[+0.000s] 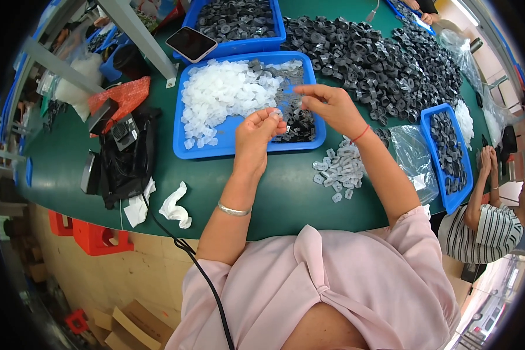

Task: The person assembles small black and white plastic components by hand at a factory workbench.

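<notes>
A shallow blue tray point(186, 153) lies before me on the table. It holds a heap of translucent white plastic pieces point(224, 90), with flat grey pieces point(289, 93) and small black parts point(300, 125) along its right side. Over the tray's front part, my left hand point(258, 135) is closed, thumb and fingertips pinching a small piece whose kind I cannot make out. Just right of it, my right hand point(335, 111) hovers above the grey pieces with fingers curled and thumb near the index finger; anything between them is too small to name. Assembled-looking grey pieces point(339, 170) lie in a pile below my right wrist.
A blue bin of black parts point(236, 20) stands behind the tray, a phone point(191, 44) on its corner. Black ring-like parts point(379, 64) spread over the far right. Another blue tray point(449, 160) sits right, near a co-worker's hands point(489, 160). A cable point(184, 245) hangs at left.
</notes>
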`<act>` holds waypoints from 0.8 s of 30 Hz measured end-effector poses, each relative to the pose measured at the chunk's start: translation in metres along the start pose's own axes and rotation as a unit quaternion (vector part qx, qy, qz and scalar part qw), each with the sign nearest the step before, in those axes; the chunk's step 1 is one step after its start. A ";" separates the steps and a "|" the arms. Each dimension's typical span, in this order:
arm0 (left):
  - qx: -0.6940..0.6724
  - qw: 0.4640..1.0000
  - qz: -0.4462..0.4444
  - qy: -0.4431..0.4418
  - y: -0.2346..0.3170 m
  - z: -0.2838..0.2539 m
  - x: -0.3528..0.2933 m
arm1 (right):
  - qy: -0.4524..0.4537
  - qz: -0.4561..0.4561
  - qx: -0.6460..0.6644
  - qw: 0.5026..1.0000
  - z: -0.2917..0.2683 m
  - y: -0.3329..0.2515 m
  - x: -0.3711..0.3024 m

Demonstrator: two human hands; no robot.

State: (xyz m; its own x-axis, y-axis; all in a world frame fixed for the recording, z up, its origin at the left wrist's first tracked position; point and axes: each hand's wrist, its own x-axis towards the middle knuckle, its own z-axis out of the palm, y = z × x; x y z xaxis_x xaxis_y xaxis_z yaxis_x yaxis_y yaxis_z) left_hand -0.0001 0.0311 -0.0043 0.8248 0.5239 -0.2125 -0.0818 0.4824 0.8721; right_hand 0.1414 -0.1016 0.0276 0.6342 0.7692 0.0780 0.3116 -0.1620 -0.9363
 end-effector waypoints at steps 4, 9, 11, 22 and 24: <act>-0.002 1.000 -0.001 0.009 -0.001 0.005 -0.001 | -0.014 0.017 0.061 0.998 -0.009 -0.010 -0.013; -0.006 1.000 -0.005 -0.027 -0.006 0.004 -0.001 | 0.003 0.024 0.160 0.987 -0.012 -0.017 -0.021; -0.004 0.999 -0.007 -0.040 -0.009 0.007 -0.003 | 0.009 0.021 0.164 0.986 -0.010 -0.018 -0.025; -0.017 0.998 -0.024 -0.048 -0.010 0.013 -0.009 | -0.026 0.049 0.210 0.976 -0.008 -0.021 -0.032; -0.015 0.999 -0.025 -0.044 -0.011 0.013 -0.009 | -0.035 0.054 0.257 0.964 -0.005 -0.022 -0.033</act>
State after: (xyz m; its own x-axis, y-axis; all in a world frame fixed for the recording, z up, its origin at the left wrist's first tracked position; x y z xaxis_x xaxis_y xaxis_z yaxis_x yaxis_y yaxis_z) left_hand 0.0008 0.0123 -0.0059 0.8737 0.4367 -0.2144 -0.0552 0.5268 0.8482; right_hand 0.1176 -0.1265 0.0473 0.5878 0.8082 -0.0366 -0.1566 0.0693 -0.9852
